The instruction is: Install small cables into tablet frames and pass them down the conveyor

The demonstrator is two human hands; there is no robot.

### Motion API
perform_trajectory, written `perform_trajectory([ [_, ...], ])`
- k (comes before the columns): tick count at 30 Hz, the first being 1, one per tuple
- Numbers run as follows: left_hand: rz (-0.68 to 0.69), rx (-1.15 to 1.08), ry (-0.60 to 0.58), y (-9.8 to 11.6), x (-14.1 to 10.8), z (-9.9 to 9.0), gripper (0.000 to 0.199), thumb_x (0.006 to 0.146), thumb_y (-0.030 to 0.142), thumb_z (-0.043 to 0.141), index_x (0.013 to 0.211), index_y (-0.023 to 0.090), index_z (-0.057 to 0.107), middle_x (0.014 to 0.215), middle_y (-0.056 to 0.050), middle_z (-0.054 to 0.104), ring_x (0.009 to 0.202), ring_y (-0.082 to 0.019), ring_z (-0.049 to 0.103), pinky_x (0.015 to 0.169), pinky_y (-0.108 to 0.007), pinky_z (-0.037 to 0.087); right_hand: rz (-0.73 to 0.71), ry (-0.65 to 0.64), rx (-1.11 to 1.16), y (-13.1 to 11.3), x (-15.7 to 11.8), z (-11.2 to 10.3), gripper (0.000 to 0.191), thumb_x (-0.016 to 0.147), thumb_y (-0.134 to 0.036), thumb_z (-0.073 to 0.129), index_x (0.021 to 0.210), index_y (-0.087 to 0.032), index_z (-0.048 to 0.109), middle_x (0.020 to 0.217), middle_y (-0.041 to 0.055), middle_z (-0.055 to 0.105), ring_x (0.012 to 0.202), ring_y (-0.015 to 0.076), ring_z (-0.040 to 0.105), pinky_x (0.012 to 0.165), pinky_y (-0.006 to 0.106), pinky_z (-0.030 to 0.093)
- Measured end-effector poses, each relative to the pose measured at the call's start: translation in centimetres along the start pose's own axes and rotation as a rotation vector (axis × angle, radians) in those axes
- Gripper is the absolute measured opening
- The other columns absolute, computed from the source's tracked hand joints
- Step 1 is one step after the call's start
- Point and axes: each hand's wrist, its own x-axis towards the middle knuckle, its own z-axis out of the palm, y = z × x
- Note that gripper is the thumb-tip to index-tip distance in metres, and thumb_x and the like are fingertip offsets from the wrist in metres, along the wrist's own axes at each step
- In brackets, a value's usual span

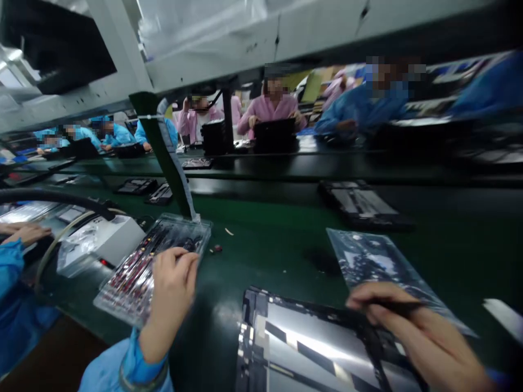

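My left hand is above the right side of a clear plastic tray that holds rows of small dark and red parts. Its thumb and fingertips are pinched together; whatever is between them is too small to make out. In front of me lies an opened tablet with silver battery panels and black strips. Over its upper right part, my right hand grips a thin dark tool, perhaps tweezers, partly hidden by the fingers. A clear bag with dark parts lies just beyond that hand.
A white box and a thick dark hose are left of the tray. A green post rises behind it to an overhead shelf. Another tablet rests farther back. A co-worker's hand is at far left; other people sit opposite.
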Motion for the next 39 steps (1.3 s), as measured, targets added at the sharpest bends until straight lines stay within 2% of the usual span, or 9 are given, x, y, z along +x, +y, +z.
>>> perform_trajectory([
  [3, 0.177, -0.29, 0.027, 4.6, 1.3, 0.6, 0.019, 0.089, 0.018, 0.05, 0.09, 0.023, 0.068, 0.077, -0.005, 0.061, 0.075, -0.02, 0.055, 0.071, -0.035, 0.041, 0.013, -0.263, 0.003, -3.1, 1.4, 0.9, 0.029, 0.083, -0.046, 0.05, 0.081, -0.023, 0.067, 0.069, 0.0033, 0.069, 0.065, 0.0193, 0.067, 0.057, 0.025, 0.054],
  [7, 0.352, -0.66, -0.285, 9.2, 1.7, 1.5, 0.023, 0.09, 0.022, 0.046, 0.093, 0.021, 0.068, 0.071, -0.003, 0.069, 0.061, -0.015, 0.059, 0.062, -0.032, 0.041, 0.054, -0.463, 0.061, -4.6, 2.6, 2.2, 0.042, 0.087, -0.055, 0.043, 0.073, -0.022, 0.064, 0.071, 0.003, 0.069, 0.068, 0.0187, 0.067, 0.063, 0.026, 0.054],
  [9, 0.248, -0.851, -0.479, 9.9, 1.4, 1.7, 0.023, 0.09, 0.027, 0.048, 0.093, 0.02, 0.069, 0.082, -0.005, 0.073, 0.069, -0.016, 0.064, 0.068, -0.031, 0.044, 0.047, -0.425, 0.026, -4.4, 2.9, 2.3, 0.043, 0.086, -0.058, 0.044, 0.073, -0.022, 0.065, 0.07, 0.0028, 0.069, 0.068, 0.0192, 0.067, 0.061, 0.026, 0.054],
  [12, -0.102, -1.262, -0.772, 9.6, 0.6, 1.6, 0.033, 0.09, 0.041, 0.047, 0.1, 0.018, 0.068, 0.099, -0.008, 0.073, 0.082, -0.018, 0.067, 0.072, -0.028, 0.048, 0.018, -0.348, -0.06, -3.9, 3.1, 2.0, 0.043, 0.083, -0.059, 0.047, 0.073, -0.022, 0.066, 0.068, 0.003, 0.069, 0.065, 0.0199, 0.067, 0.055, 0.025, 0.053],
  [14, -0.281, -1.494, -0.845, 9.3, 0.0, 1.6, 0.048, 0.09, 0.053, 0.042, 0.099, 0.014, 0.068, 0.101, -0.011, 0.072, 0.087, -0.019, 0.068, 0.074, -0.028, 0.049, -0.014, -0.353, -0.074, -3.7, 3.0, 2.2, 0.04, 0.083, -0.057, 0.048, 0.08, -0.022, 0.068, 0.068, 0.0034, 0.07, 0.064, 0.0204, 0.067, 0.054, 0.025, 0.054],
  [19, -0.392, -1.583, -0.813, 9.7, -0.8, 2.8, 0.044, 0.071, 0.055, 0.068, 0.083, 0.012, 0.066, 0.084, -0.009, 0.072, 0.079, -0.017, 0.066, 0.071, -0.025, 0.048, -0.239, -0.308, -0.188, -4.1, 1.5, 3.8, 0.025, 0.083, -0.034, 0.052, 0.103, -0.023, 0.064, 0.093, 0.0067, 0.071, 0.08, 0.0215, 0.069, 0.066, 0.029, 0.056],
  [26, -0.595, -1.685, -0.798, 9.8, -1.1, 4.1, 0.058, 0.063, 0.046, 0.078, 0.104, 0.014, 0.052, 0.065, 0.0, 0.066, 0.056, -0.011, 0.061, 0.054, -0.02, 0.041, -0.311, -0.443, -0.227, -5.2, 0.6, 4.9, 0.029, 0.081, -0.016, 0.047, 0.105, -0.023, 0.062, 0.095, 0.0045, 0.07, 0.081, 0.0177, 0.068, 0.068, 0.027, 0.053],
  [34, -0.548, -1.688, -0.743, 8.7, -1.0, 4.0, 0.041, 0.067, 0.044, 0.073, 0.089, 0.012, 0.059, 0.074, -0.007, 0.071, 0.069, -0.017, 0.067, 0.068, -0.028, 0.05, -0.325, -0.411, -0.328, -6.0, -0.2, 5.8, 0.04, 0.078, -0.012, 0.045, 0.111, -0.022, 0.065, 0.101, 0.0048, 0.072, 0.089, 0.0202, 0.068, 0.076, 0.031, 0.053],
  [39, -0.452, -1.646, -0.691, 8.6, -0.9, 4.0, 0.016, 0.07, 0.026, 0.068, 0.079, 0.014, 0.061, 0.065, -0.001, 0.068, 0.061, -0.013, 0.064, 0.061, -0.023, 0.046, -0.319, -0.433, -0.418, -7.2, -0.6, 5.9, 0.051, 0.079, -0.011, 0.048, 0.126, -0.028, 0.057, 0.107, 0.0016, 0.071, 0.092, 0.0181, 0.068, 0.077, 0.028, 0.052],
])
